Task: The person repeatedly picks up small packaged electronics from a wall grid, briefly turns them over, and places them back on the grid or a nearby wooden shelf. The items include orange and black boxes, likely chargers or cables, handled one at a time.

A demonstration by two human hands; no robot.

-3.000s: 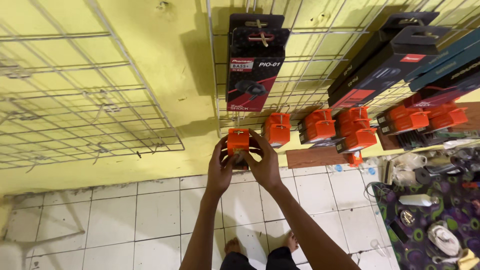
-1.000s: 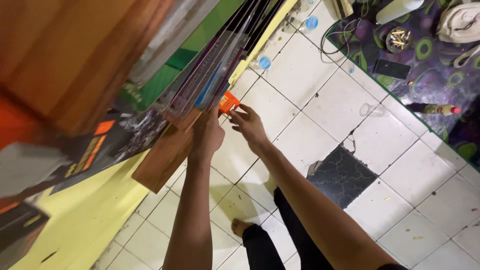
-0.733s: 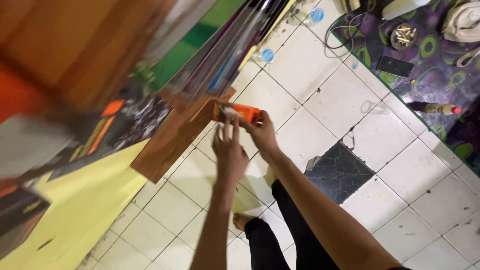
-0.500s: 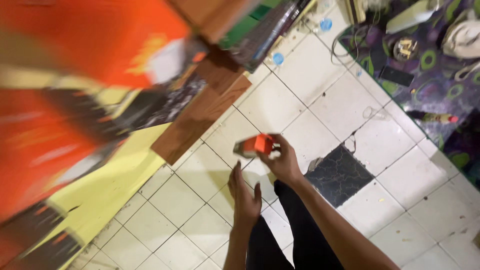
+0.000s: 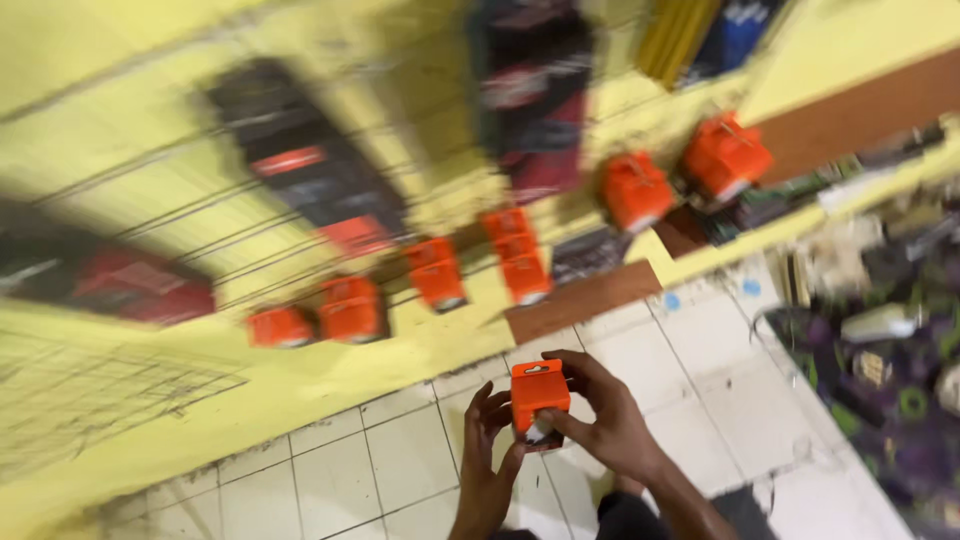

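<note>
Yellow wall (image 5: 330,385) and white tiled floor (image 5: 690,360) fill the blurred view. At near centre, a small orange box (image 5: 539,396) sits between both hands: the right hand (image 5: 600,420) pinches its side and lower edge, and the left hand (image 5: 492,450) curls its fingers against the other side. Holding it well likely calls for a steady two-handed grip. Beyond it, similar orange boxes (image 5: 435,270) hang on a wire rack (image 5: 300,215). Half a second ago only the right hand held the box; now both do, and the camera faces the wall.
</note>
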